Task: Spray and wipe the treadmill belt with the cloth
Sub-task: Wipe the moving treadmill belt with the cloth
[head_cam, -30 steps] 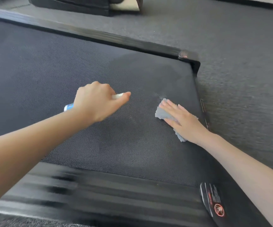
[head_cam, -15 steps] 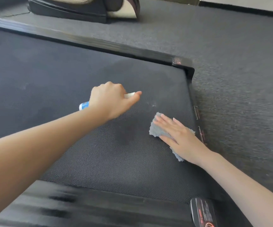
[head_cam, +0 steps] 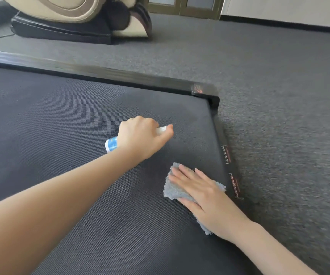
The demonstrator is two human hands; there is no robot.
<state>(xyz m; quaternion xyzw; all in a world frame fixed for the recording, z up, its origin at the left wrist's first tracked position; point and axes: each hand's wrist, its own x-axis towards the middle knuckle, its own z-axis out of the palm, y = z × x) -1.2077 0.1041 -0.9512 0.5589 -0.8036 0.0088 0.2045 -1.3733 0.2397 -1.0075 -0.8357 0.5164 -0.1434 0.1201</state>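
Observation:
The dark textured treadmill belt (head_cam: 65, 124) fills the left and middle of the view. My left hand (head_cam: 142, 137) is closed around a small spray bottle (head_cam: 111, 144) with a blue and white label, its white nozzle end pointing right over the belt, my forefinger lying on it. My right hand (head_cam: 201, 195) lies flat, fingers together, pressing a grey fluffy cloth (head_cam: 173, 188) onto the belt near its right end. The cloth shows in front of my fingers and behind my wrist.
A black side rail (head_cam: 100, 73) borders the belt's far edge, ending in a corner cap (head_cam: 203, 91). The rear edge strip with red markings (head_cam: 228, 161) runs right of the cloth. Grey carpet (head_cam: 279, 116) lies beyond. A beige and black massage chair base (head_cam: 80, 22) stands at the back.
The view has tilted up, so the near rail has left the frame. My right hand has slid the cloth toward me along the belt. My left hand still holds the bottle level over the belt.

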